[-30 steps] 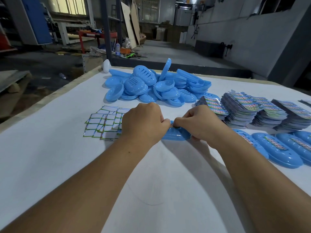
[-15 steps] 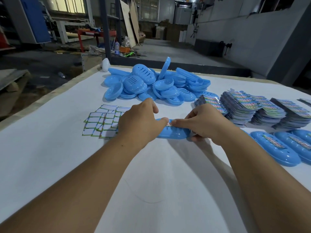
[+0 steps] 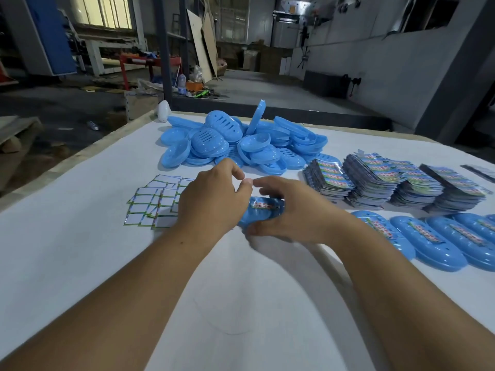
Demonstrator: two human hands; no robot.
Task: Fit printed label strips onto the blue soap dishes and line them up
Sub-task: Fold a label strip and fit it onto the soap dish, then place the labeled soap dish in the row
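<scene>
We note a wide table point(image 3: 80, 263) covered in white sheet, with a bare pale edge strip running along its far left side. At its centre lies one blue dish point(image 3: 261, 214), bottom up, with a printed label point(image 3: 263, 204) across it. The left hand point(image 3: 211, 202) covers the dish's left end, its fingers curled, thumb and forefinger tips close together above the dish; whether they pinch anything we cannot tell. The right hand point(image 3: 289, 210) grips the dish's right end, thumb at the near edge and fingers curved over the far edge. Left of the hands lies a fan of small white cards point(image 3: 152, 204) with green borders, partly overlapping. Behind the hands sits a loose pile point(image 3: 241, 145) of blue dishes and slotted inserts, one piece standing on edge. To the right stand four stacks point(image 3: 396, 180) of colourful printed labels, side by side. In front of those stacks we record a row point(image 3: 434, 239) of labelled dishes, touching one another, bottoms up. A white rounded object point(image 3: 164, 111) sits at the table's far left corner. Beyond the table the room is a dim workshop: concrete floor, grey walls, a dark steel post point(image 3: 163, 49), leaning boards point(image 3: 202, 46), a red frame point(image 3: 150, 61), a blue cabinet point(image 3: 53, 33) and bright windows point(image 3: 103, 12) at the far left.
</scene>
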